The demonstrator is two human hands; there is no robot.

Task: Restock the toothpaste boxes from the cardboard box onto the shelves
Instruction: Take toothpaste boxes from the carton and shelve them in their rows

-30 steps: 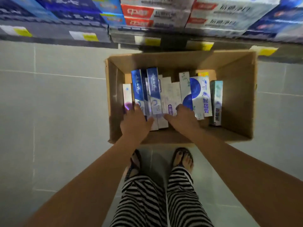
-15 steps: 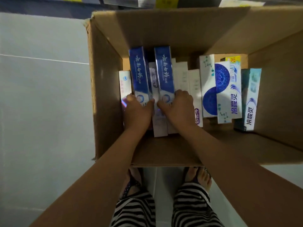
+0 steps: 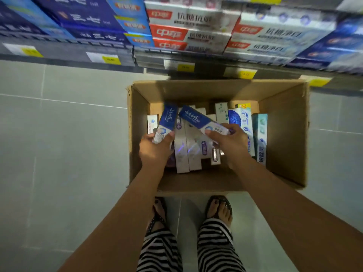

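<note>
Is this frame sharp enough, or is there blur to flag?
Head view: the shelves along the top are motion-smeared; the cardboard box is sharper; the blue toothpaste boxes held by the left hand and right hand are slightly soft; light is dim, the box's inner walls shadowed.

Cardboard box (image 3: pixel 282 134) on floor (image 3: pixel 59 154), just near of shelves (image 3: pixel 110 59); stocked cartons (image 3: pixel 196 26) stacked on shelves. Feet (image 3: pixel 219 209) at near side. Toothpaste boxes (image 3: pixel 193 154) side by side inside. Left hand (image 3: pixel 155 150) inside at left, gripping left-held box (image 3: pixel 166 122); right hand (image 3: pixel 229 144) at centre, gripping right-held box (image 3: pixel 198 120), tilted across the others.
</note>
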